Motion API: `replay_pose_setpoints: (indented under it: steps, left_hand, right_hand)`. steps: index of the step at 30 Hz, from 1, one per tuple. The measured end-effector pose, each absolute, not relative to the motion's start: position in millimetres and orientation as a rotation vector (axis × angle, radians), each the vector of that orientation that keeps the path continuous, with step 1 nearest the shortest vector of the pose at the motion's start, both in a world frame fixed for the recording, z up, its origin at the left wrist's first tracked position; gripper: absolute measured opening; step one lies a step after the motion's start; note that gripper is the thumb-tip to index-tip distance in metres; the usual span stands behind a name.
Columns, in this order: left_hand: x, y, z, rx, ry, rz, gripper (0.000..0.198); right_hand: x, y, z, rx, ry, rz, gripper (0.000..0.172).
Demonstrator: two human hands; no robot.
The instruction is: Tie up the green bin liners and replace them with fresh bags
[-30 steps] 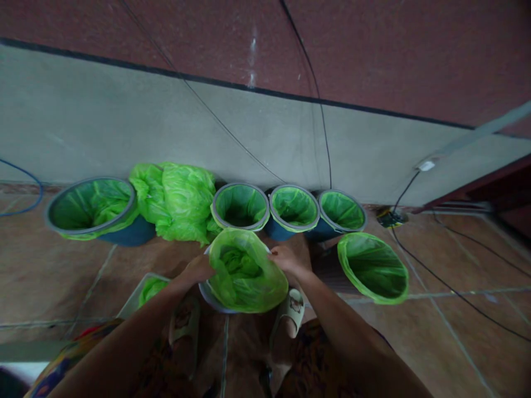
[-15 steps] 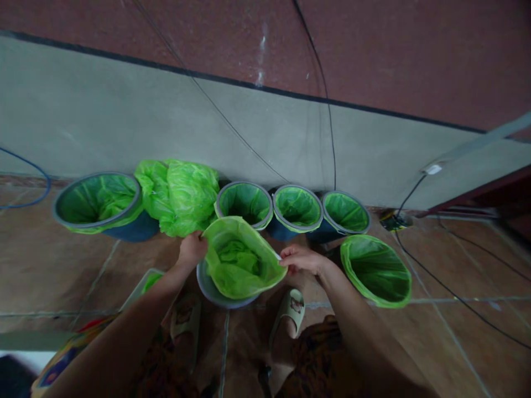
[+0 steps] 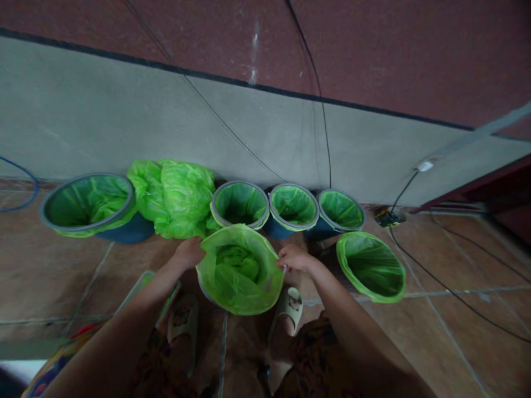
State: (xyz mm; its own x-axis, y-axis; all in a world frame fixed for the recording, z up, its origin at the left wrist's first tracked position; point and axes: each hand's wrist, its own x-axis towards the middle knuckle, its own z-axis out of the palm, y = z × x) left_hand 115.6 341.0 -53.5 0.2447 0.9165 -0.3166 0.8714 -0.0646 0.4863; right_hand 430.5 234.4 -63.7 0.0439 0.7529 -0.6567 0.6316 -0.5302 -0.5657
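Observation:
Between my feet stands a trash can whose rim is covered by a green trash bag (image 3: 238, 298). The bag's mouth is spread wide, and its crumpled middle sinks into the can. My left hand (image 3: 189, 252) grips the bag's edge at the left. On the opposite side, the fingers of my right hand (image 3: 293, 258) pinch the edge. Most of the can is hidden under the bag.
Along the wall stand several lined trash cans (image 3: 293, 207), with a heap of green bags (image 3: 176, 196) among them. Another lined can (image 3: 371, 268) is at the right. A black cable (image 3: 446, 287) crosses the floor. Slippers (image 3: 290, 307) are on my feet.
The bag's edge has come down over the front of the can, covering the grey rim that showed before. Both hands have moved slightly down with it.

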Motion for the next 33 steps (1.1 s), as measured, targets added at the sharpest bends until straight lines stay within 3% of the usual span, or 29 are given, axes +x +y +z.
replay_pose_setpoints:
  steps: [3,7,10,14,19,24,30,33]
  left_hand:
    - [115,350,-43,1.938,1.659,0.114,0.017]
    - [122,350,-11,1.747,1.568,0.719,0.029]
    - [134,341,19,1.62,1.14,0.995,0.042]
    - [155,329,35,1.591,0.889,0.95,0.037]
    - [179,318,25,1.659,0.772,0.857,0.038]
    - [191,308,25,1.839,0.776,0.817,0.04]
    - [191,322,6,1.752,1.188,0.893,0.038]
    - [193,324,-12,1.685,0.974,0.668,0.032]
  right_hand:
    - [428,237,-46,-2.026,-1.212,1.598,0.009]
    - [418,238,2,-1.396,-1.047,1.485,0.041]
    - [408,239,37,-1.071,-1.059,1.435,0.051]
    - [388,245,48,-1.012,-1.098,1.46,0.051]
    - [350,259,17,-1.196,-1.271,1.45,0.05]
    - [323,272,-16,-1.337,-1.34,1.294,0.018]
    - [335,275,-1,-1.378,-1.376,1.281,0.034]
    - [345,272,19,-1.244,-1.229,1.413,0.037]
